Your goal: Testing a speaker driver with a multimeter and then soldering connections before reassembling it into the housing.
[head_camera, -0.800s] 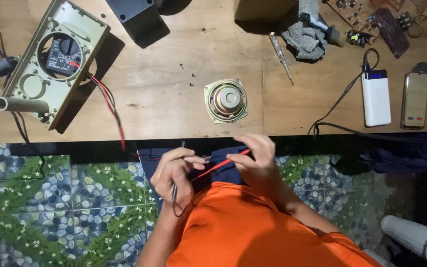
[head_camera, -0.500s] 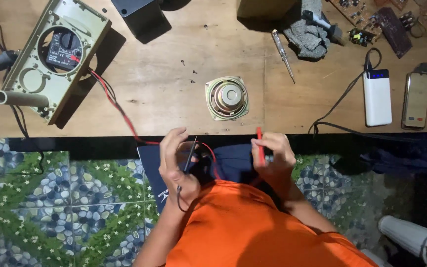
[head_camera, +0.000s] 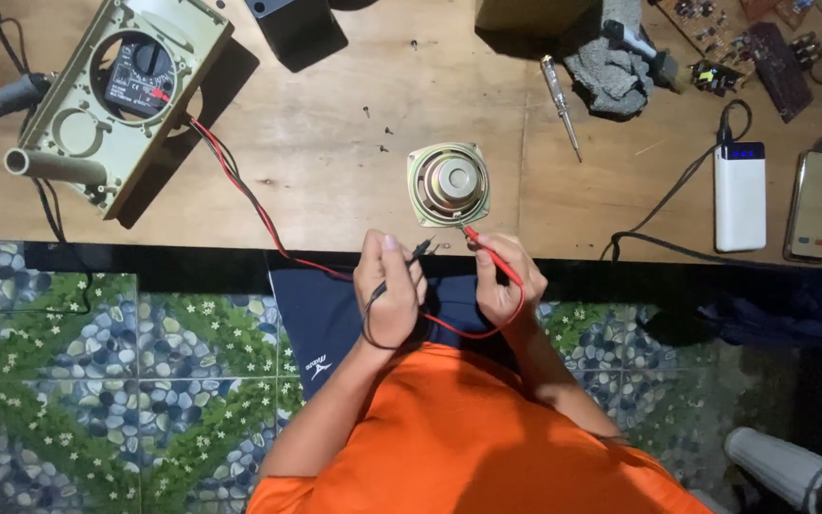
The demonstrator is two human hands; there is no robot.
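My left hand is at the near edge of the wooden surface, fingers curled and pinching a black probe whose tip points toward the round speaker. Its black wire loops down around my wrist. My right hand is just beside the left, closed around a red probe; the tip of that probe reaches the near corner of the speaker's square frame, though I cannot tell whether it actually touches metal. A red wire curves under my right hand and runs back across my lap.

The speaker lies flat on the surface with its magnet side up, just beyond both hands and a little between them. The red and black leads trail off to the left across the wood to a small black meter, which sits inside the round opening of a beige plastic case lying tilted at the far left corner.

Further right, well apart from my hands, a screwdriver lies on the wood near a grey rag. A white power bank with a cable plugged in rests by the right edge, and a phone lies just beside it. Circuit boards are at the far right corner.
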